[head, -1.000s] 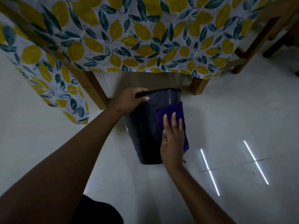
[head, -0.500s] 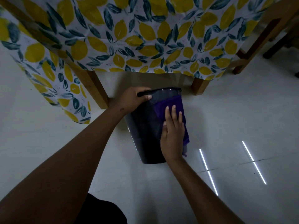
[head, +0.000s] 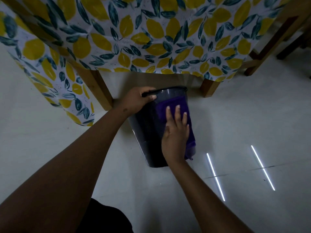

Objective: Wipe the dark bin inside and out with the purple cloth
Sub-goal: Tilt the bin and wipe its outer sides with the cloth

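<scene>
Gripping bin rim (left hand).

Pale glossy floor, two light streaks reflected, lemon-print tablecloth (hanging low) over wooden table legs

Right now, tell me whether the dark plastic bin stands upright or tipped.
Tipped. The dark plastic bin leans away, left hand gripping its rim, right hand pressing the purple cloth on its outer wall.

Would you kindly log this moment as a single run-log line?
step: wiping outside | left hand: gripping dark bin rim | right hand: flat on purple cloth against bin wall | bin: on floor
</scene>
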The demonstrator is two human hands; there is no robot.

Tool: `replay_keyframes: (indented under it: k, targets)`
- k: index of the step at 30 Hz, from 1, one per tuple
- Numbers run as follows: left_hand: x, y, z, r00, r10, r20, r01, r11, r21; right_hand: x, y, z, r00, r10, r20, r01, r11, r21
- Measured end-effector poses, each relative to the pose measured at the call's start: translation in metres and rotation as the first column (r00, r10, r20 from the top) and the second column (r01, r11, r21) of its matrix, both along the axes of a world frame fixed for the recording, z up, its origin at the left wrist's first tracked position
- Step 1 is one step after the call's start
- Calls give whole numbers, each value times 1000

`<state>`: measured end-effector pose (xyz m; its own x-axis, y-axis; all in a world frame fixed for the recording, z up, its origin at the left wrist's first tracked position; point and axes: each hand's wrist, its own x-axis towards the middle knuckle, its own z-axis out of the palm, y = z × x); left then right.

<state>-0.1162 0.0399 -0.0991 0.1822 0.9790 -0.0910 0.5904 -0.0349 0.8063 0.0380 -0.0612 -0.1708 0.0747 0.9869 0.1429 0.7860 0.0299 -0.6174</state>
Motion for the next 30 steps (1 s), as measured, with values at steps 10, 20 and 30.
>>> replay_keyframes:
  k: [10, 20, 30]
  targets:
    - [12, 4, 3, 985, -69, -156, 71, 997, 9, 4, -70, -43, 977, 24, 211, -38, 998, 60]
    - [19, 5, 12, 987, -93, -132, 90, 996, -26, -4, -41, -19, 918, 142, 370, -177, 982, 62]
    - [15, 2, 16, 993, -86, -76, 84, 996, -29, 1, -31, -11, 931, 187, 315, -219, 973, 70]
